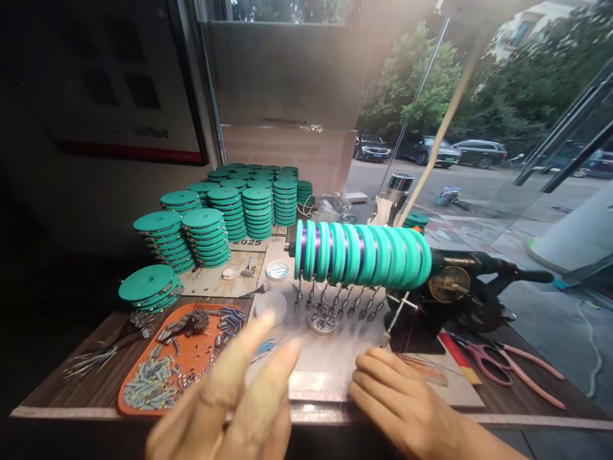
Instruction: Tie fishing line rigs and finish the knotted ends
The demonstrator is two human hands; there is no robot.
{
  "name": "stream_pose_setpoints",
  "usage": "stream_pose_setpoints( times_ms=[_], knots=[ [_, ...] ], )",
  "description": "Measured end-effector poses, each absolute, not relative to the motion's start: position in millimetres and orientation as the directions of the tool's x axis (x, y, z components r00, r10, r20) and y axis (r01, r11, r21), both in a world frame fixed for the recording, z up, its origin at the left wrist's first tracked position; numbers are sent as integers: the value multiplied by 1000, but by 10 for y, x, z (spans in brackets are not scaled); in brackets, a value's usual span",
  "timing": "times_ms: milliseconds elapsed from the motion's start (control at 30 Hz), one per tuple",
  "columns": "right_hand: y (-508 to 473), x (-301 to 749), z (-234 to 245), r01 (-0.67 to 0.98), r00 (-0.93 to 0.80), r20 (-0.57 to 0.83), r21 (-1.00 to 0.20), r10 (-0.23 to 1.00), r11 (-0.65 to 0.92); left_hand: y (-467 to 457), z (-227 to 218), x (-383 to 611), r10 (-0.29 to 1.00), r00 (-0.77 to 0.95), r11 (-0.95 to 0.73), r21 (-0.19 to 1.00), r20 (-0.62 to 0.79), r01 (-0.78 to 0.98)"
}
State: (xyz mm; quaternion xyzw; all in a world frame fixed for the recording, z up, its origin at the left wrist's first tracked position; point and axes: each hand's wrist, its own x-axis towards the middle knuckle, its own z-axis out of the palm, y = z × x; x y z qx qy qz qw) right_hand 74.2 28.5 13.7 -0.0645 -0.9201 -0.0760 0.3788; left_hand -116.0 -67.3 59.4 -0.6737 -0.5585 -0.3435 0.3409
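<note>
My left hand (239, 396) is raised near the camera over the table's front edge, blurred, its fingers stretched out and apart with nothing in them. My right hand (397, 399) rests on the white sheet (330, 364), fingers curled down, close to a metal handle end (385, 335); nothing visible in it. Behind the hands a row of teal spools (361, 253) wound with purple line sits on a horizontal spindle of a black winding machine (460, 291). Small weights and hooks (335, 300) hang under the row.
Stacks of teal spools (230, 211) fill the back left. An orange tray (177, 358) of small tackle parts lies front left. A small bowl of beads (322, 317) and pink scissors (507, 367) sit on the table. A glass wall stands to the right.
</note>
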Motion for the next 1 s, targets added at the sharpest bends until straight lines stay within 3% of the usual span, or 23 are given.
stream_pose_setpoints(
  times_ms=[67, 133, 233, 267, 333, 567, 733, 900, 1000],
  knots=[
    [294, 741, 104, 185, -699, 712, 90, 67, 979, -324, 1118, -1051, 414, 236, -251, -139, 879, 958],
    [303, 739, 68, 199, -695, 715, 88, 77, 976, 73, 1528, -878, 579, 356, -335, -184, 733, 924],
    [315, 739, 20, 208, -689, 720, 88, 82, 974, 574, 1790, -657, 801, 431, -409, -144, 416, 901],
    [318, 742, 9, 209, -681, 727, 85, 83, 974, 683, 1796, -616, 848, 456, -451, -85, 271, 888],
    [319, 751, -5, 207, -668, 740, 79, 82, 975, 805, 1746, -582, 866, 470, -471, -38, 170, 882],
    [283, 760, -12, 210, -646, 758, 71, 84, 975, 687, 1548, -574, 819, 462, -424, -184, 339, 887],
    [252, 752, -99, 210, -625, 774, 37, 105, 977, 599, 1310, -530, 695, 470, -374, -284, 545, 883],
    [238, 794, -129, 208, -652, 747, 12, 129, 978, 566, 1304, -537, 635, 487, -422, -258, 600, 869],
    [249, 833, -145, 183, -670, 736, 31, 102, 983, 339, 1363, -702, 540, 431, -493, -142, 723, 858]
  ],
)
